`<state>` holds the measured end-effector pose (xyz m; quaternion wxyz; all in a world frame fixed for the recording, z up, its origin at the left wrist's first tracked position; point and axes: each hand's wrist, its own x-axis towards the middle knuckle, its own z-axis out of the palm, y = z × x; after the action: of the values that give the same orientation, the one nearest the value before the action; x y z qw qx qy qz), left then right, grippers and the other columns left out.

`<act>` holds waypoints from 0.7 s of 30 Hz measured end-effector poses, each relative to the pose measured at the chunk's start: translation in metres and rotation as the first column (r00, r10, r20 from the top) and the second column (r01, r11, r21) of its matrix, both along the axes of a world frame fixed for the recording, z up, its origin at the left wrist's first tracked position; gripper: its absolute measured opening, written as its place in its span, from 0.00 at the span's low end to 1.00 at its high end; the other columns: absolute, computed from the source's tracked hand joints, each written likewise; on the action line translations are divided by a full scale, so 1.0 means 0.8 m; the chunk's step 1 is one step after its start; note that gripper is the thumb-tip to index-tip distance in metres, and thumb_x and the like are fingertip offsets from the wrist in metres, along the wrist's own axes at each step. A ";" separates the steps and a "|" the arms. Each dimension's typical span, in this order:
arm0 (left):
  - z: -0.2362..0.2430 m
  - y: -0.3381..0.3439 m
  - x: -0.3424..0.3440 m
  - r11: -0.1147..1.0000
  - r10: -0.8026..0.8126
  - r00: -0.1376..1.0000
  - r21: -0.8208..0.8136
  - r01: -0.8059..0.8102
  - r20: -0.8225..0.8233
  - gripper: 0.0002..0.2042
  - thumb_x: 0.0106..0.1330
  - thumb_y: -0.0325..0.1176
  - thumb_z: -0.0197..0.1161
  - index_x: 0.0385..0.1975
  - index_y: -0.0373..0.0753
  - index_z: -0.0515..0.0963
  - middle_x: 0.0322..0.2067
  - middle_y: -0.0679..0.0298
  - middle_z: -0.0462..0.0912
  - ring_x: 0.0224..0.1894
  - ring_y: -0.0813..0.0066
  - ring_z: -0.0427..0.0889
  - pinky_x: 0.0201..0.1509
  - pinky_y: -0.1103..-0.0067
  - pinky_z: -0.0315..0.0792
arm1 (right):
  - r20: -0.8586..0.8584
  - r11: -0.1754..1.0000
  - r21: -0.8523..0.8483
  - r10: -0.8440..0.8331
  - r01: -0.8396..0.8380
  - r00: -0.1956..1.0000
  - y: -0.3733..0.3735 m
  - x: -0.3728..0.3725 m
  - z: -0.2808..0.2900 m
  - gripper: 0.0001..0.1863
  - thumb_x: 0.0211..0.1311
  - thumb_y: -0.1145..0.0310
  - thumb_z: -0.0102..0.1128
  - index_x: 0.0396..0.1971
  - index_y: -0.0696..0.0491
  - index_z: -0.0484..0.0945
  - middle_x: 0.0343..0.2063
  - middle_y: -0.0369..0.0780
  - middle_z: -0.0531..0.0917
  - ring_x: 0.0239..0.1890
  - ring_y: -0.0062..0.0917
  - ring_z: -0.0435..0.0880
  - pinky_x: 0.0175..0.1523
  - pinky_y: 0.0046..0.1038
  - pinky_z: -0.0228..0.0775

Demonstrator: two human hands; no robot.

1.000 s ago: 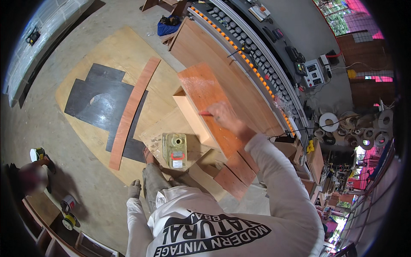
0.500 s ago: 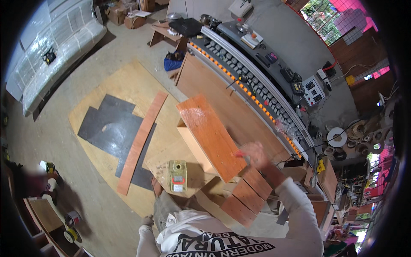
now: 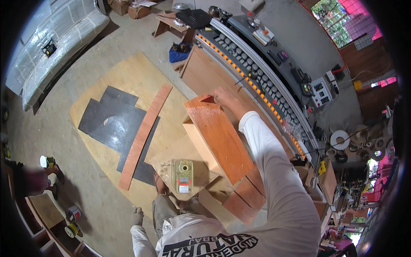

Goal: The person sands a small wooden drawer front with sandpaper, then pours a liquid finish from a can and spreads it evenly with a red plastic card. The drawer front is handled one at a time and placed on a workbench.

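Observation:
My right hand [image 3: 223, 99] pinches a small flat red piece [image 3: 207, 99] against the far end of an orange-brown wooden board [image 3: 218, 137]; its exact kind is hard to make out. A wet-looking sheen shows on the board near that end. The board forms the top of a long box whose pale side [image 3: 200, 143] faces left. My left hand [image 3: 138, 216] hangs low beside my leg, loosely open, touching nothing that I can see. In front of me a yellowish translucent can [image 3: 183, 175] with a round opening stands on a stained board [image 3: 165, 159].
A long reddish strip [image 3: 145, 137] lies over a dark sheet [image 3: 112, 124] on a plywood panel [image 3: 141, 68]. Slatted reddish boards [image 3: 244, 199] sit near my right side. A roller-topped machine [image 3: 257, 81] runs along the right. Another person's feet [image 3: 55, 175] are at the left.
My right hand has moved from the board's near right end to its far end, carrying the red piece. My left hand has shifted slightly left and up.

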<state>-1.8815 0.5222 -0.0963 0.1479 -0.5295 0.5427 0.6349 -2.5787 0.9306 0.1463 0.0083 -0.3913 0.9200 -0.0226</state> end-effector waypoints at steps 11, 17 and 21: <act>-0.032 0.048 0.036 0.964 -0.253 0.926 0.154 0.216 0.281 0.19 0.73 0.52 0.65 0.50 0.42 0.80 0.19 0.68 0.75 0.15 0.74 0.71 0.15 0.74 0.59 | 0.148 0.995 0.067 -0.090 0.081 0.985 0.254 0.353 0.008 0.17 0.53 0.74 0.63 0.44 0.50 0.88 0.42 0.43 0.88 0.50 0.42 0.84 0.54 0.45 0.75; -0.018 0.097 -0.017 0.771 -0.602 0.787 -0.157 0.617 0.135 0.24 0.72 0.53 0.61 0.50 0.35 0.85 0.37 0.55 0.87 0.36 0.62 0.84 0.41 0.68 0.75 | 0.486 0.937 0.344 -0.229 0.057 0.844 0.342 0.596 0.034 0.18 0.57 0.74 0.61 0.48 0.50 0.86 0.39 0.50 0.88 0.46 0.45 0.87 0.52 0.46 0.78; -0.011 0.103 -0.032 0.761 -0.631 0.761 -0.071 0.645 0.149 0.27 0.72 0.53 0.61 0.55 0.34 0.84 0.46 0.49 0.89 0.50 0.57 0.87 0.56 0.66 0.77 | 0.263 0.788 -0.071 -0.576 0.611 0.774 0.306 0.546 0.044 0.13 0.65 0.68 0.59 0.47 0.51 0.83 0.33 0.55 0.86 0.42 0.50 0.87 0.48 0.50 0.78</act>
<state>-1.9075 0.6044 -0.1053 0.3550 -0.3567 0.7174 0.4818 -2.1419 1.1753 0.1816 0.0759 -0.0744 0.9846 -0.1389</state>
